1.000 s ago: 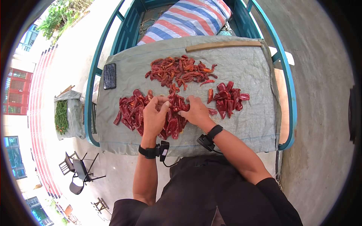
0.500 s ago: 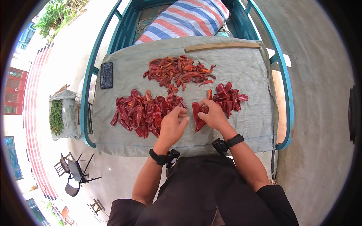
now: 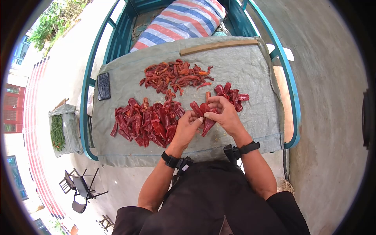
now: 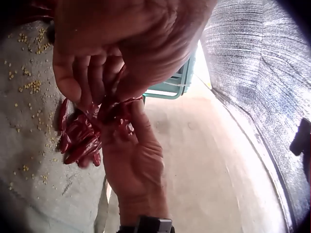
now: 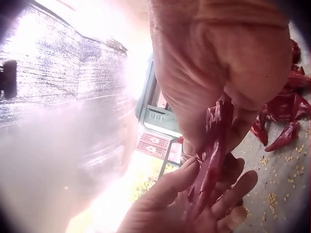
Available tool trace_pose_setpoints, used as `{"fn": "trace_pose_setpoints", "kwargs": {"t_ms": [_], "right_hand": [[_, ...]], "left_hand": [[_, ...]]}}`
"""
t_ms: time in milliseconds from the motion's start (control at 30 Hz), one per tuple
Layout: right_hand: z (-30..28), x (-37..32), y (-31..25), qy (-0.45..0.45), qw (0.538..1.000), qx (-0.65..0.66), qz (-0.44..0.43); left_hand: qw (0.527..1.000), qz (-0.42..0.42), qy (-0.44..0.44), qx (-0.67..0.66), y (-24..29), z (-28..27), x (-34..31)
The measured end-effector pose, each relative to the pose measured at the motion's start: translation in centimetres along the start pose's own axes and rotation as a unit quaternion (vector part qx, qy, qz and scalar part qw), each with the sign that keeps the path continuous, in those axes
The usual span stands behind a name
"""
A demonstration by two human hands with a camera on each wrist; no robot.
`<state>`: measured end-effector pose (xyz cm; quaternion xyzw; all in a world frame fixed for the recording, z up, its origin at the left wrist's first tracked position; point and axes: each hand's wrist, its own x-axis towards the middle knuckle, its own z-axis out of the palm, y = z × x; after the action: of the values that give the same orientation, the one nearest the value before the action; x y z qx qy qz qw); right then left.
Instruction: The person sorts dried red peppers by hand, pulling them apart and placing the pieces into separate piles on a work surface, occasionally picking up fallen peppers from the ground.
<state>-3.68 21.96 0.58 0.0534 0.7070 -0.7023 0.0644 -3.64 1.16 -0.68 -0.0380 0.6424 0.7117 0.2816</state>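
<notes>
Dried red peppers (image 3: 209,124) are gripped in the right hand (image 3: 227,117), thumb against the fingers, over the front of the cloth. The left hand (image 3: 187,128) meets it from the left, its thumb and fingers pinching the same peppers at their left side. A long red pepper (image 5: 212,167) shows between both hands in the right wrist view. Left of the hands lies a large pile of glossy red peppers (image 3: 145,121); a smaller pile (image 3: 235,98) is just beyond the right hand. In the left wrist view, fingers hide part of the held peppers.
A grey-green cloth (image 3: 258,117) covers the surface inside a teal rail (image 3: 291,94). Thinner shrivelled peppers (image 3: 172,74) lie farther back, with a wooden strip (image 3: 219,47) behind and a dark phone-like object (image 3: 103,86) at the left. Pale seeds (image 4: 33,86) are scattered on the cloth.
Both hands left the big pile; the right carried peppers rightward. The left hand, apart from them half a second ago, now touches the peppers, which are raised and turned between both hands.
</notes>
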Motion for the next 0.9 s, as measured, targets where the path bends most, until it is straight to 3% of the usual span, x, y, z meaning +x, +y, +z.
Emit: {"fn": "trace_pose_setpoints", "kwargs": {"t_ms": [200, 333, 500, 600, 733, 900], "right_hand": [[0.0, -0.8, -0.5, -0.022, 0.999, 0.020, 0.019], [-0.7, -1.4, 0.1, -0.013, 0.996, -0.078, -0.037], [-1.6, -1.7, 0.7, 0.054, 0.984, -0.164, -0.049], [-2.3, -1.3, -0.1, 0.039, 0.991, -0.127, -0.017], [-2.3, -0.9, -1.2, 0.100, 0.973, -0.191, -0.082], [-2.4, -0.2, -2.7, 0.078, 0.967, -0.222, -0.100]], "left_hand": [[0.998, 0.015, -0.015, -0.054, 0.4, 0.7, -0.9], [0.998, 0.001, 0.010, -0.062, -0.7, 0.7, -0.7], [0.998, -0.018, 0.050, 0.013, -1.5, 0.6, -0.4], [0.998, 0.012, 0.060, 0.029, -1.6, 1.1, 0.1], [0.994, 0.059, 0.065, 0.062, -2.6, 1.4, 0.7], [0.959, 0.070, 0.098, 0.257, -0.3, 1.8, 0.1]]}}
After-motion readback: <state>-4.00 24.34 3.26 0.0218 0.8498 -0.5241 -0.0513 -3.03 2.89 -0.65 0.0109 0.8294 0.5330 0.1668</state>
